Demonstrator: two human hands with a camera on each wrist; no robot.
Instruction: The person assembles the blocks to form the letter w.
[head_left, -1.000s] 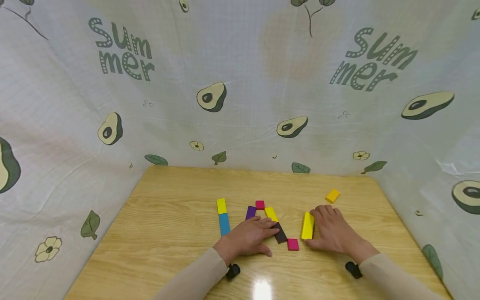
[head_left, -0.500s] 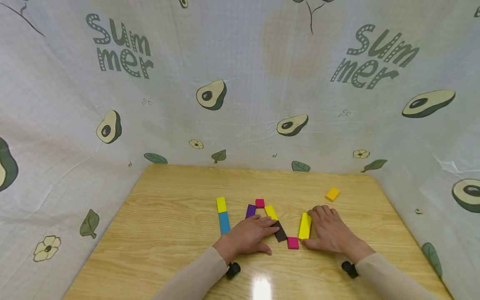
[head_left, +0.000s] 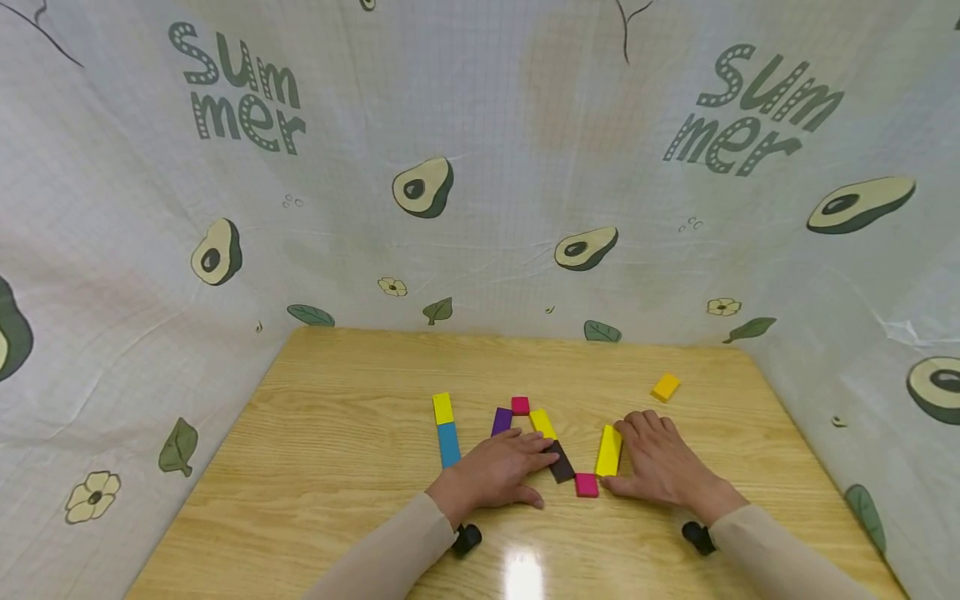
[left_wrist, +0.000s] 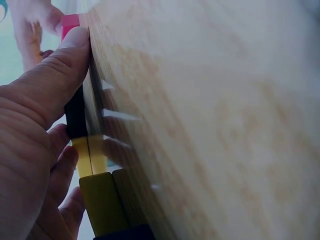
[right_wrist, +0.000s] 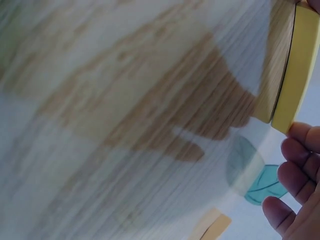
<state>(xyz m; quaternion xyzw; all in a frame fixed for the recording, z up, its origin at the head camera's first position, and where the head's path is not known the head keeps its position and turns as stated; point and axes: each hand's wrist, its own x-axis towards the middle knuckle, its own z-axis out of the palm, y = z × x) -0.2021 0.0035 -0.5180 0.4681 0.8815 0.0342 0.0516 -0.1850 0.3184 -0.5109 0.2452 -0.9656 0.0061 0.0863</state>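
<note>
My right hand point(head_left: 660, 458) pinches a long yellow block point(head_left: 609, 450) by its two ends, thumb at the near end and a fingertip at the far one, as the right wrist view also shows. That block's near end lies by a pink square block point(head_left: 587, 485). Left of this, my left hand point(head_left: 498, 471) rests with extended fingers on a black block point(head_left: 561, 468). A short yellow block point(head_left: 541, 422) continues the black one upward to a second pink square point(head_left: 520, 406). A purple block point(head_left: 502, 421) slants down from there, partly hidden by my left hand.
On the left, another yellow block point(head_left: 443, 408) meets a blue block point(head_left: 448, 446), whose lower end my left hand covers. An orange block point(head_left: 665, 387) lies apart at the back right. Printed cloth point(head_left: 495, 250) encloses the wooden table point(head_left: 337, 433) behind and at the sides.
My right hand has shifted slightly left with the long yellow block, bringing its near end up by the lower pink square. The left hand has stayed in place.
</note>
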